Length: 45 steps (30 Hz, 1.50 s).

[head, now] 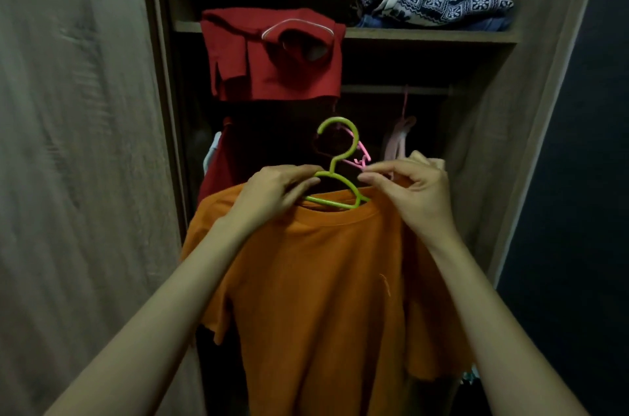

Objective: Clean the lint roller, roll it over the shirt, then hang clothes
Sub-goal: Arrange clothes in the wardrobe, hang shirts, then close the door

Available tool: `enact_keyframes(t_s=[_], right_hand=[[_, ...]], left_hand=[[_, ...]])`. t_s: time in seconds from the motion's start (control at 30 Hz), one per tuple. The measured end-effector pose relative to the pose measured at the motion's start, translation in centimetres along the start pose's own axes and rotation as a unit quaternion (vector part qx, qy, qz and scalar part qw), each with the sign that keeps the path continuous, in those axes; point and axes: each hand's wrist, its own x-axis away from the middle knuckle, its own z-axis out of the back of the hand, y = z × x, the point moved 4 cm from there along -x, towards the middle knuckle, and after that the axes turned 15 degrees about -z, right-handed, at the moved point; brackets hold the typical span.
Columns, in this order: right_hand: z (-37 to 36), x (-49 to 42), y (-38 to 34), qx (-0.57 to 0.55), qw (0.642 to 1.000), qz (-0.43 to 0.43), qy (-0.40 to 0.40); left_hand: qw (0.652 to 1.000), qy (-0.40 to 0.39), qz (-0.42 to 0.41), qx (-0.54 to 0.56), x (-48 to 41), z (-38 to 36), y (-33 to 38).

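While the orange shirt (326, 286) is hanging on the green hanger (335, 177), the person is holding it up in front of the open wardrobe (490, 129). The left hand (272, 192) is curling its fingers around the left arm of the hanger, just under the hook. The right hand (412, 187) is pinching with its finger and thumb at the right side of the collar, close to a pink hanger (360, 156) behind it. I cannot tell if it is pinching the shirt or the pink hanger.

The hanger's arms are running left to right, and the hook is pointing up and opening to the left. The rail (394, 89) is sitting higher up and further back, and it is also running left to right. A red cloth (275, 54) is hanging down from the shelf (432, 35) and hiding the left part of the rail. So I think the hook is needing to go up, back and a little to the right, where the rail is bare. The left hand is nearer the hook, so it is looking like the one to lift it. The lint roller is not showing anywhere.
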Motion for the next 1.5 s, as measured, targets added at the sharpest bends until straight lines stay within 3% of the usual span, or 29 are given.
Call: enact_keyframes(t_s=[0.07,0.17,0.27,0.33,0.37,0.57,0.77,0.87,1.07,1.23,1.37,1.5], right_hand=[[0.1,-0.4,-1.1,-0.035,0.998,-0.004,-0.049],[1.7,-1.4,0.6,0.046,0.991,-0.069,-0.107],[3.3,-0.4,4.1,0.112,0.951,-0.182,-0.226],[2.6,1.2,5.1,0.084,0.92,-0.212,-0.319],[2.1,1.9,5.2,0.057,0.918,-0.213,-0.33],[2.4,2.5,4.6,-0.041,0.946,-0.204,-0.248],[3.4,2.8,3.8,-0.058,0.917,-0.228,-0.323],[4.1,3.3,3.3,-0.088,0.908,-0.258,-0.318],[4.6,4.7,3.5,-0.096,0.902,-0.337,-0.252],[1.2,6.5,4.8,-0.102,0.896,-0.404,-0.154],[-2.2,6.8,4.4,-0.097,0.911,-0.391,-0.093],[-7.2,6.2,4.1,-0.077,0.926,-0.361,-0.081]], left_hand=[[1.0,0.022,-0.002,0.001,-0.5,-0.4,0.4],[0.998,0.053,0.02,0.026,-0.4,0.3,0.1],[0.997,0.055,0.026,0.039,0.4,1.3,-0.8],[0.996,0.058,0.028,0.058,0.7,1.6,-0.9],[0.996,0.059,0.027,0.063,0.7,1.7,-0.9],[0.992,0.024,0.084,0.086,3.5,2.5,-3.9],[0.974,0.032,0.136,0.177,6.7,1.4,-5.3],[0.969,0.031,0.148,0.193,6.7,0.3,-5.0],[0.967,0.003,0.215,0.133,7.7,-1.6,-5.3],[0.976,0.076,0.198,0.053,8.7,-0.6,-4.7],[0.98,0.058,0.191,0.019,9.8,0.0,-5.7],[0.98,0.059,0.192,0.009,10.5,0.5,-5.9]])
